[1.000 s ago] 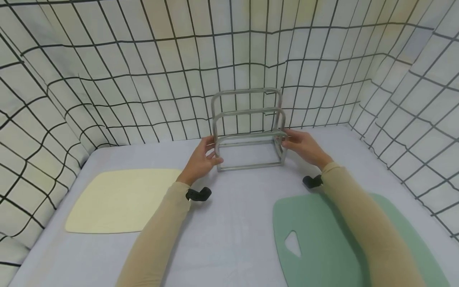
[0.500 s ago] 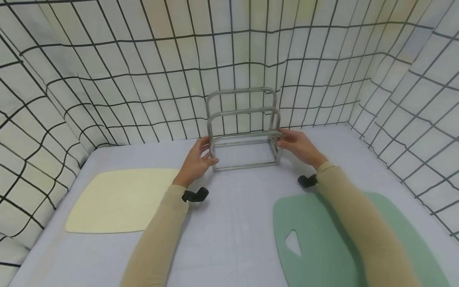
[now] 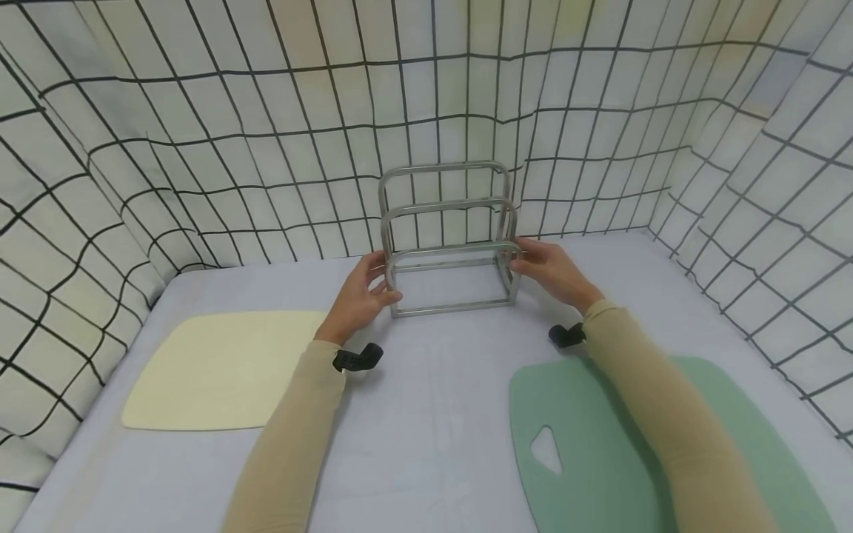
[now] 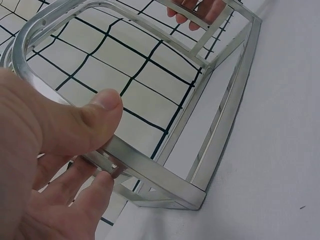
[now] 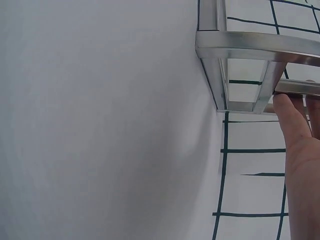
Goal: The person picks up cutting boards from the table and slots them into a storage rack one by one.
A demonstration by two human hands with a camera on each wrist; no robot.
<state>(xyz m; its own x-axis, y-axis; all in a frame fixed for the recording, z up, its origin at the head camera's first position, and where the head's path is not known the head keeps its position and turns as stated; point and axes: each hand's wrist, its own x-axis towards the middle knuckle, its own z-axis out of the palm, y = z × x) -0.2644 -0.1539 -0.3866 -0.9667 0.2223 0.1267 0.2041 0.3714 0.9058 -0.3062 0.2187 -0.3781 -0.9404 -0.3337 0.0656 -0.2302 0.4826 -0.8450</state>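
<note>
A silver metal rack [image 3: 453, 306] with three stepped hoops stands upright at the back of the white table, between both hands. My left hand [image 3: 358, 300] grips its left side; in the left wrist view the thumb [image 4: 102, 117] lies over the front upright and the fingers curl behind it. On the rack's right side, my right hand [image 3: 554, 274] holds the frame, thumb in front and fingers behind. The right wrist view shows fingers [image 5: 292, 117] at the rack's side bars [image 5: 250, 46], with part of the hand cut off by the frame's edge.
A cream cutting board [image 3: 220, 374] lies flat at the left. At the right a green cutting board [image 3: 589, 422] with a handle hole lies partly under the right sleeve [image 3: 666, 414]. White cloth walls with a dark grid [image 3: 320, 148] stand behind the rack and along both sides.
Both hands have shifted the rack a little to the left along the table, still gripping its two sides. The two boards have stayed in place.
</note>
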